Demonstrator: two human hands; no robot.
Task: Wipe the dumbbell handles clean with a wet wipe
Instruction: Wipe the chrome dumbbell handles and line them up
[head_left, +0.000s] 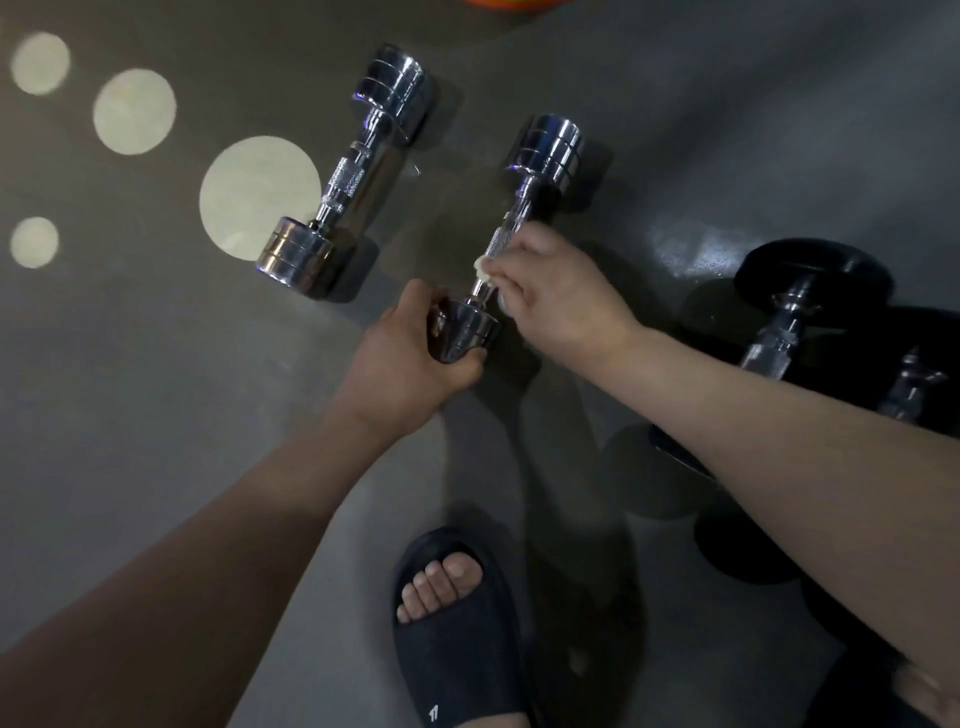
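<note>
Two chrome dumbbells lie on the grey floor. The right chrome dumbbell (540, 171) runs from upper right to lower left. My left hand (410, 358) grips its near head. My right hand (556, 291) wraps a white wet wipe (480, 270) round the near part of its knurled handle. Only small bits of the wipe show between my fingers. The left chrome dumbbell (343, 176) lies untouched, parallel to the first one.
Black dumbbells (800, 306) with chrome handles lie at the right, partly under my right forearm. My foot in a dark slide sandal (452, 623) stands at the bottom centre. Pale round light spots (260, 192) mark the floor at left. An orange object (514, 4) peeks in at the top edge.
</note>
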